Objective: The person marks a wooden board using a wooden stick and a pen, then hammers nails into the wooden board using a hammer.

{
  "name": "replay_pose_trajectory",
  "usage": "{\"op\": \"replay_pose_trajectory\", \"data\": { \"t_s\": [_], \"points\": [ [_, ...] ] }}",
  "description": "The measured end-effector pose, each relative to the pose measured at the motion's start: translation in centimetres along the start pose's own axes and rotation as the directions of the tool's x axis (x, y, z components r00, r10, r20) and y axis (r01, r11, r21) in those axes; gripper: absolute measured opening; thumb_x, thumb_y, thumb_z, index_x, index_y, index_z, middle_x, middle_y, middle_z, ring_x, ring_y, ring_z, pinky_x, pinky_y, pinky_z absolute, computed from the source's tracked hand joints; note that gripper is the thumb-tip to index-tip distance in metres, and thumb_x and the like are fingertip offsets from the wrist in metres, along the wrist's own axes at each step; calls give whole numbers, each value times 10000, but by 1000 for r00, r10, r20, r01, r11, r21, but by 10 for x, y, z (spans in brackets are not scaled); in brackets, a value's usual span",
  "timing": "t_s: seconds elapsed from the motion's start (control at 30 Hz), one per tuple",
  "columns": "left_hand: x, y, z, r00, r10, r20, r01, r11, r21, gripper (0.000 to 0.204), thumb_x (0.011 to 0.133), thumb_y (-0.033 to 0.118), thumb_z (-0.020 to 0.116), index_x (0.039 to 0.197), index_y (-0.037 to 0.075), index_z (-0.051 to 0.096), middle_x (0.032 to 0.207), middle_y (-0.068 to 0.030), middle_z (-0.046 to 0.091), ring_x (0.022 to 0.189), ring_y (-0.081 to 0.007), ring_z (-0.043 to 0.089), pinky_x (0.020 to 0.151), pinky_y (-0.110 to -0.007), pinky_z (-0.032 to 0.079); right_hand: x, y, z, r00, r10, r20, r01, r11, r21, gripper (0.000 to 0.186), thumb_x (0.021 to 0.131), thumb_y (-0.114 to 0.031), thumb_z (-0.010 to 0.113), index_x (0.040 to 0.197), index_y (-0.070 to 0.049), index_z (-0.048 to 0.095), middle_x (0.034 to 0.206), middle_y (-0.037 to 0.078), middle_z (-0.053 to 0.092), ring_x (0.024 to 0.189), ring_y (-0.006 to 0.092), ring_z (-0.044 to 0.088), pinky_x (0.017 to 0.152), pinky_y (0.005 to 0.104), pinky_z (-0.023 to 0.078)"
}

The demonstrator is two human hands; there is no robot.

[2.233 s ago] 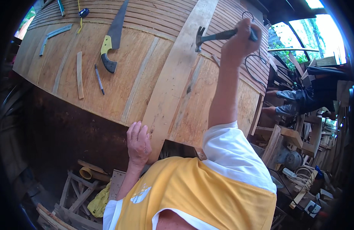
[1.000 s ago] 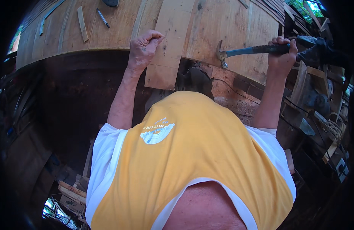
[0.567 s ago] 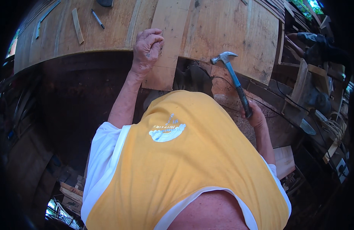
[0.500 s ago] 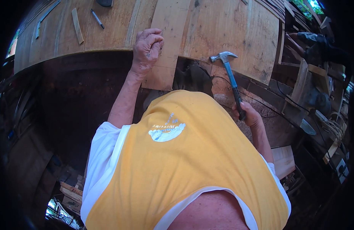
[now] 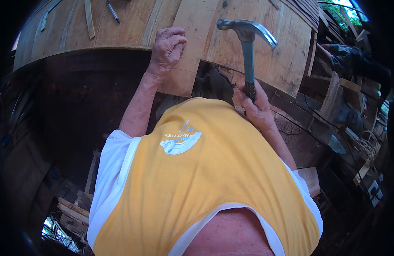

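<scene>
My right hand (image 5: 257, 106) is wrapped round the dark grip of a claw hammer (image 5: 248, 57) with a blue-grey shaft. The hammer stands raised, its steel head in front of the wooden panels and its claw pointing right. My left hand (image 5: 168, 50) is closed with curled fingers over a pale wooden board (image 5: 194, 25). Whatever those fingers may pinch is hidden or too small to make out. The board lies across the larger wooden panels (image 5: 133, 25) and juts toward me past their near edge.
A pen (image 5: 113, 11) and a thin wood strip (image 5: 90, 19) lie on the panels at the far left. Black cables (image 5: 292, 117) and wood scraps (image 5: 331, 96) crowd the right side. Further right, part of another person (image 5: 348, 55) shows.
My right hand has lifted the claw hammer up and slightly left, so it looks larger and more upright. My left hand stays closed over the board, with only a slight shift in view.
</scene>
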State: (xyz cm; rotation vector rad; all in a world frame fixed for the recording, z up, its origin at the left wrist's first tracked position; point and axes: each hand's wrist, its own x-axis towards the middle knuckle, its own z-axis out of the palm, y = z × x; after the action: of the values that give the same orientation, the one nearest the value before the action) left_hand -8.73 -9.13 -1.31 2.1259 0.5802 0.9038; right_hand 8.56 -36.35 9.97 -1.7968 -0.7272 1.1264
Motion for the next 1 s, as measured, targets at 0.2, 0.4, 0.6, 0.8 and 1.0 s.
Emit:
{"op": "replay_pose_trajectory", "data": {
  "t_s": [0.2,0.4,0.6,0.8,1.0],
  "points": [
    [-1,0,-1,1000,3,-3,-3,1000,2,141,816,-25,755,938,47,748,1135,-95,712,1080,-278,607,941,-363,497,18,-10,12,991,21,131,-7,994,-106,284,1068,-331,594,1060,-52,543,779,33,541,725,139,508,664,331,440],
    [-1,0,-1,999,24,-36,-24,1000,-8,131,813,-12,766,928,50,752,1100,-93,712,1061,-282,605,926,-370,499,15,-20,17,990,21,137,26,941,-337,373,1097,-410,505,1040,-41,524,784,176,587,722,340,594,677,442,467],
    [0,-1,0,999,39,-31,-40,999,-5,144,812,-13,764,937,57,752,1106,-87,710,1060,-283,599,919,-368,495,17,-12,12,992,-11,130,56,935,-349,354,1113,-389,477,1000,-55,502,751,98,543,676,252,544,622,391,445],
    [0,0,-3,1000,30,-3,-30,999,17,153,804,-17,765,934,63,753,1112,-70,714,1055,-284,605,916,-366,492,18,-23,13,988,-103,118,149,848,-508,335,1119,-357,469,994,-49,508,722,99,545,601,254,552,597,389,458],
    [-2,0,1,999,36,-33,-35,999,11,150,797,-30,748,911,66,751,1109,-69,722,1062,-284,615,920,-374,495,16,-35,17,984,-145,104,178,781,-598,360,1111,-384,458,1004,-44,511,788,209,612,759,434,626,670,467,476]
  ]
}}
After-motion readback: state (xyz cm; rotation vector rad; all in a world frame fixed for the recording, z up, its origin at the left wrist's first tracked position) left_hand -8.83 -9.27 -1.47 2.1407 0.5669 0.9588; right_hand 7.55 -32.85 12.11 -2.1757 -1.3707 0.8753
